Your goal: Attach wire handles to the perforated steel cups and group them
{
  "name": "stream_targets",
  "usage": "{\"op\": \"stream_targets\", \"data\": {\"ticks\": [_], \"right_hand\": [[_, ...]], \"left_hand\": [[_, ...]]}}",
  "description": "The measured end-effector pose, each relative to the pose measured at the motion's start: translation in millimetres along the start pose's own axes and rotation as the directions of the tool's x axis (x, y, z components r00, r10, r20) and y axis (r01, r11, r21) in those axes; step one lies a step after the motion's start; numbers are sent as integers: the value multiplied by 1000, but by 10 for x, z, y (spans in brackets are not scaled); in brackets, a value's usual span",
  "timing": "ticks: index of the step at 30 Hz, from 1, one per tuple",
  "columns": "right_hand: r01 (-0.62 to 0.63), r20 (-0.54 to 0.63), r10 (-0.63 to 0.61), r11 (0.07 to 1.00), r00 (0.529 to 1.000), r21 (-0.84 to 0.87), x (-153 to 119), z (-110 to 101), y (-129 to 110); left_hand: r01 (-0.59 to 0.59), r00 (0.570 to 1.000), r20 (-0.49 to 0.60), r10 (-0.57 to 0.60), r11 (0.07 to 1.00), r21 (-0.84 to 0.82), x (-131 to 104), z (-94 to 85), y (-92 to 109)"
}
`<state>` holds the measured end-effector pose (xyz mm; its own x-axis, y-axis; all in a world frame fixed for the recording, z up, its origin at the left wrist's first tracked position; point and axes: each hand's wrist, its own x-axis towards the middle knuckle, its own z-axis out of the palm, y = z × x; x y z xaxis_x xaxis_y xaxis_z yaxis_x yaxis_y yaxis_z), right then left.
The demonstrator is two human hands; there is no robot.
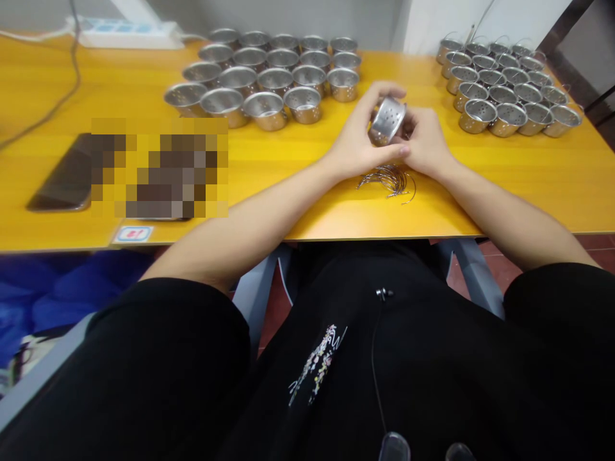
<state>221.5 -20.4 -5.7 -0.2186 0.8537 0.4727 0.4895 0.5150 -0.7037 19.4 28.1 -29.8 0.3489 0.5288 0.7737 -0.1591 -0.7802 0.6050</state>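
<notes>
Above the flat yellow surface [269,192], the left hand [356,139] gripped a round, perforated silver metal cup [390,119]; the right hand [427,138] had an unclear hold. Probably light, stiff and slick, the cup suited sidewall holding.

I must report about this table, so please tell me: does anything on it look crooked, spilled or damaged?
Nothing looks spilled or damaged. Only the thin wires look untidy: a loose pile near the front table edge, while the left cups and right cups stand in rows. A pixelated patch hides one spot.
</notes>
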Motion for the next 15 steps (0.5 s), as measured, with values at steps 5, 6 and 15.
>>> {"op": "stream_targets", "data": {"ticks": [5, 6, 15], "right_hand": [[-27, -1, 27, 999, 1000, -45, -26, 23, -11], [-27, -1, 27, 998, 1000, -48, -34, 26, -28], [-72, 76, 72, 997, 995, 5, -87, 30, -282]], "left_hand": [[39, 997, -62, -42, 998, -53, 28, 111, 21], [55, 994, -88, -59, 997, -57, 30, 128, 41], [13, 991, -130, -7, 999, 41, 43, 139, 45]]}}
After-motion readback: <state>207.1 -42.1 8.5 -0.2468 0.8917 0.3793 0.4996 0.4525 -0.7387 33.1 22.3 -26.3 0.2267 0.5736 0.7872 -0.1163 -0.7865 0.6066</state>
